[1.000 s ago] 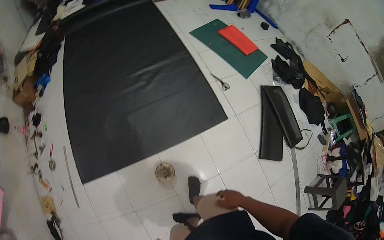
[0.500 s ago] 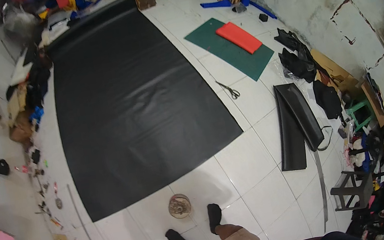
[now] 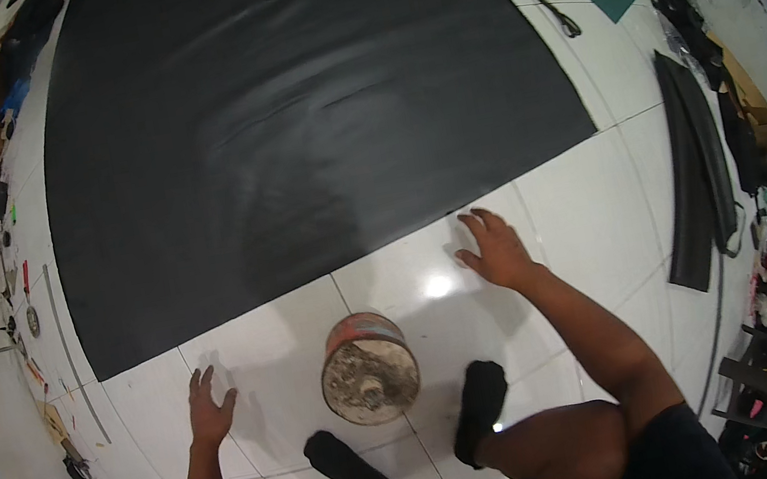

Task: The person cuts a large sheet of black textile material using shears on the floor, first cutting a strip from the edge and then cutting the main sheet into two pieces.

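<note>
We see the black sheet (image 3: 313,119) spread across the far floor (image 3: 592,215). Our left hand (image 3: 212,408) is near its left near corner, fingers parted, bare. Our right hand (image 3: 500,252), fingers also apart, is at the near edge; we cannot tell whether it touches. Between our hands and feet (image 3: 480,406) stands a round container (image 3: 370,381).

Black sheet (image 3: 298,152), slightly glossy: it is lying spread flat on the white tiled floor (image 3: 592,215), shallow creases crossing its surface.
</note>
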Demonstrator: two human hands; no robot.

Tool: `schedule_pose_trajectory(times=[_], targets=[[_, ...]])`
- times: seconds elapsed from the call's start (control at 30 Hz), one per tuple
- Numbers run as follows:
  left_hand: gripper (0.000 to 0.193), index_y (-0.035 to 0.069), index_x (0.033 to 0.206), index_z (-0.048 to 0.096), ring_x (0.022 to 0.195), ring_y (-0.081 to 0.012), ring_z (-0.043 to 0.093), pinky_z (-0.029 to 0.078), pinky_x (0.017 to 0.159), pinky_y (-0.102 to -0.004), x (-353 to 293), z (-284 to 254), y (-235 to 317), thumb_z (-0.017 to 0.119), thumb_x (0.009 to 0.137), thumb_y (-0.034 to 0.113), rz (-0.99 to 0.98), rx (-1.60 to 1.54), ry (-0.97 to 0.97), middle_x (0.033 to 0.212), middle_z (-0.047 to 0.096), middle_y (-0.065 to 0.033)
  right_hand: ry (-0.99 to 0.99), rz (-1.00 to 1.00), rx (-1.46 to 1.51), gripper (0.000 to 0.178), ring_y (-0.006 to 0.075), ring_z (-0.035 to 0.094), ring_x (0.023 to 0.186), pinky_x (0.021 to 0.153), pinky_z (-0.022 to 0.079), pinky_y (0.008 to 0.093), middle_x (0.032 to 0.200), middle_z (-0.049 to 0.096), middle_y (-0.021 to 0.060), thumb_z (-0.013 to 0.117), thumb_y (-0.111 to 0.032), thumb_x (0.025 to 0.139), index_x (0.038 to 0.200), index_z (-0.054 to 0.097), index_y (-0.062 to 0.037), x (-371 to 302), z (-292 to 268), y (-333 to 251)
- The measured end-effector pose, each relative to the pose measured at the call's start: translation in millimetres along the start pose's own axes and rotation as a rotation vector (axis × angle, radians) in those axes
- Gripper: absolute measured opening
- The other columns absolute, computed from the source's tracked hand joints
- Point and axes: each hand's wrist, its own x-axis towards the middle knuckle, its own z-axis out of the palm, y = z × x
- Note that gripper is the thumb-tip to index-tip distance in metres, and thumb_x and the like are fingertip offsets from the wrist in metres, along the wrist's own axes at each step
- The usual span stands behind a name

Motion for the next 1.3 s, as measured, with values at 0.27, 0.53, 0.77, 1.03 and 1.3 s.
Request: schedule_pose_trajectory(times=[0.27, 0.53, 0.77, 1.03, 1.3], targets=[[0.077, 0.003, 0.148, 0.032, 0.142, -0.0467, 0.020, 0.022, 0.116, -0.0490, 82.0, 32.0, -14.8, 0.067, 0.087, 0.037, 0.082, 0.231, 0.065, 0.155, 0.017, -0.0280, -0.035, -0.147, -0.340, 0.075, 0.0363, 0.021, 0.144, 0.116, 0.022, 0.0501, 0.154, 0.027, 0.0169, 0.054, -0.054, 0.092, 0.150, 0.030, -0.0143, 36.7, 23.3, 33.1], [0.073, 0.000, 0.148, 0.031, 0.142, -0.0442, 0.024, 0.025, 0.115, -0.0481, 67.1, 45.8, -28.1, 0.061, 0.092, 0.037, 0.073, 0.143, 0.011, 0.154, 0.021, -0.0287, -0.196, -0.065, -0.342, 0.073, 0.0336, 0.017, 0.146, 0.117, 0.019, 0.0494, 0.158, 0.021, 0.0136, 0.048, -0.055, 0.094, 0.151, 0.030, -0.0136, 29.0, 24.5, 28.9], [0.068, 0.000, 0.144, 0.037, 0.139, -0.0470, 0.029, 0.029, 0.113, -0.0478, 23.5, 67.3, -31.5, 0.068, 0.088, 0.023, 0.143, 0.124, 0.066, 0.151, 0.025, -0.0314, -0.062, -0.123, -0.253, 0.064, 0.0380, 0.025, 0.143, 0.113, 0.025, 0.0520, 0.153, 0.030, 0.0182, 0.058, -0.042, 0.093, 0.146, 0.039, -0.0105, -16.3, 40.4, 41.2], [0.069, 0.005, 0.146, 0.037, 0.142, -0.0404, 0.025, 0.029, 0.114, -0.0449, 10.3, 74.4, -29.5, 0.069, 0.088, 0.023, 0.048, 0.158, 0.028, 0.155, 0.020, -0.0232, -0.067, -0.112, -0.339, 0.061, 0.0398, 0.027, 0.141, 0.112, 0.026, 0.0533, 0.152, 0.031, 0.0206, 0.059, -0.038, 0.093, 0.144, 0.041, -0.0107, -29.5, 38.4, 36.8], [0.068, 0.006, 0.144, 0.041, 0.141, -0.0402, 0.026, 0.030, 0.114, -0.0449, 7.5, 69.6, -31.9, 0.072, 0.086, 0.023, 0.009, 0.122, 0.026, 0.154, 0.023, -0.0235, -0.021, -0.089, -0.270, 0.060, 0.0397, 0.029, 0.140, 0.110, 0.028, 0.0537, 0.150, 0.033, 0.0205, 0.061, -0.035, 0.092, 0.143, 0.043, -0.0099, -33.7, 47.2, 35.5]])
